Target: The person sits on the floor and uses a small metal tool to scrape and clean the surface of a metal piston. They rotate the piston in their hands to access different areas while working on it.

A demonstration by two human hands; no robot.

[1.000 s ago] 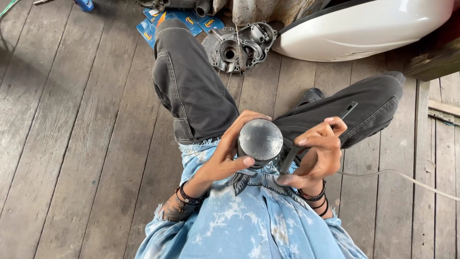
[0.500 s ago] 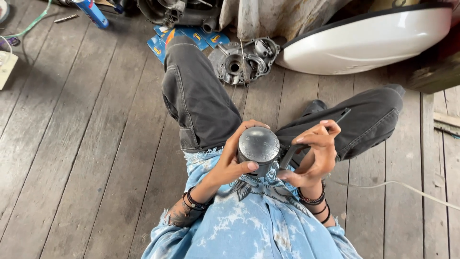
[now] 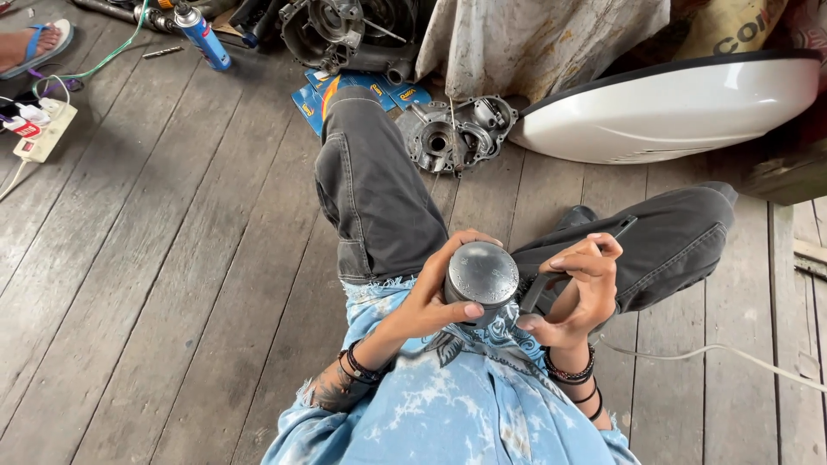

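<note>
1. I note a round grey metal piston (image 3: pixel 482 274) held just above my lap, between my two knees; its domed top faces the camera and looks dull, speckled and sooty
2. My left hand (image 3: pixel 431 297) wraps the piston from the left, fingers curled round the far side of its wall and the thumb pressed across the near edge, wrist bent inward and ringed with dark bands
3. My right hand (image 3: pixel 575 288) sits just beside the piston on the right, fingers bent and closed on a slim dark tool (image 3: pixel 564 263) that runs slantwise from the piston's side up over my right knee; I cannot tell whether its tip touches the piston
4. Dark grey trousers (image 3: pixel 379 202) of coarse cloth cover both legs, and a pale blue mottled shirt (image 3: pixel 448 413) with a frayed hem fills the lower frame
5. The floor is weathered grey wooden planks (image 3: pixel 172 258)
6. Beyond my left knee lies a cast metal engine cover (image 3: pixel 452 133), rough and greasy; to its right a smooth glossy white panel (image 3: pixel 672 112); at far upper left stands a blue spray can (image 3: pixel 200 34)
</note>
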